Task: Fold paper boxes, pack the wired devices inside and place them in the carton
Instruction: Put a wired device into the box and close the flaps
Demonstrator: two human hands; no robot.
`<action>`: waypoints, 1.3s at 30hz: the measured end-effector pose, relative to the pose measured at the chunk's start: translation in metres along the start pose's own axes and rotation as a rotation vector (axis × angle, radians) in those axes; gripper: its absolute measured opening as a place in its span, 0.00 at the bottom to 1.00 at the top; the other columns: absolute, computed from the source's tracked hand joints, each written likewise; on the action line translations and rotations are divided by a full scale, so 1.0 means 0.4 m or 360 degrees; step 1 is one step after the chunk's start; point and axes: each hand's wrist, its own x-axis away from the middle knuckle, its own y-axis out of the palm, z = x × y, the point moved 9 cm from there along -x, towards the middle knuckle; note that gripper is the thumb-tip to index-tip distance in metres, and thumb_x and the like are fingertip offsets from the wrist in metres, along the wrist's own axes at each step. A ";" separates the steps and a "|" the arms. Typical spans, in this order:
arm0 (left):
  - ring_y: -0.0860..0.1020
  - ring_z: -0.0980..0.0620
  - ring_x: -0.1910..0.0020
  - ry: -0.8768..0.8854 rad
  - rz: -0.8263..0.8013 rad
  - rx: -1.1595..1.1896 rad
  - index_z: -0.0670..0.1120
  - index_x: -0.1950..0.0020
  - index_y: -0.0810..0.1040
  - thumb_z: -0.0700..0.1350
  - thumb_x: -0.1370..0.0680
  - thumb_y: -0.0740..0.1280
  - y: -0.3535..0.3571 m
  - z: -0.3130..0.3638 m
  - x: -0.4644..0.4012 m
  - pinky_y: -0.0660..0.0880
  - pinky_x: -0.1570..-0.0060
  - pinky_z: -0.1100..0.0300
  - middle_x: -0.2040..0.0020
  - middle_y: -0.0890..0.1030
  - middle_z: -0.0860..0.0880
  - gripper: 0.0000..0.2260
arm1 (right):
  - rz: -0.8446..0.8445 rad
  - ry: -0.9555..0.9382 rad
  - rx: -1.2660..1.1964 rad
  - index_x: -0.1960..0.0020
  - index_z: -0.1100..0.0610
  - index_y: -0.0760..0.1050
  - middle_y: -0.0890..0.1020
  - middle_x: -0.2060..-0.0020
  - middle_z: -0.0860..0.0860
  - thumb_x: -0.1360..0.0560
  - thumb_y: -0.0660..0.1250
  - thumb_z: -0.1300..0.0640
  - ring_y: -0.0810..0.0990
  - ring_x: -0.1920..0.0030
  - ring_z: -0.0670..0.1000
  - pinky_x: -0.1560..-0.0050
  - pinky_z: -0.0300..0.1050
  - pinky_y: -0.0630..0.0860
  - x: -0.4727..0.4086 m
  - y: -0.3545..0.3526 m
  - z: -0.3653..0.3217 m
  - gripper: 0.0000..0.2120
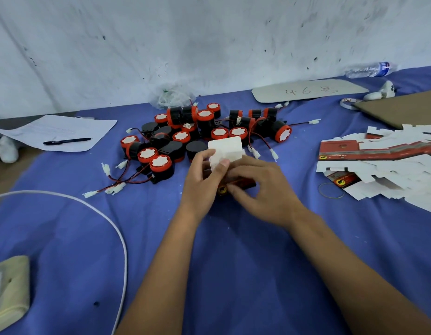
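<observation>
Both my hands hold one small paper box (227,151) at the middle of the blue-covered table (233,262). Its white lid flap stands up, and its red printed side shows between my fingers. My left hand (204,175) grips the box's left side, thumb pressed on the white flap. My right hand (262,189) curls over the box's right and front, fingertips on the red panel. Just behind lies a pile of black-and-red wired devices (197,134) with white connectors. Flat unfolded boxes (378,160) are stacked at the right. What is inside the held box is hidden.
A brown carton flap (403,107) lies at the far right. A paper sheet with a pen (67,141) is at the left, a white cable (108,218) loops at front left. A grey board (306,90), a water bottle (369,70) and a rubber band (330,190) lie nearby.
</observation>
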 end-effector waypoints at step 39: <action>0.78 0.53 0.61 0.0409 0.0430 -0.0659 0.55 0.37 0.73 0.38 0.24 0.68 -0.046 0.055 0.031 0.78 0.60 0.54 0.42 0.78 0.59 0.19 | 0.1098 0.0873 -0.1624 0.51 0.58 0.76 0.84 0.59 0.55 0.17 0.43 0.35 0.84 0.56 0.55 0.53 0.46 0.81 -0.058 -0.232 0.152 0.32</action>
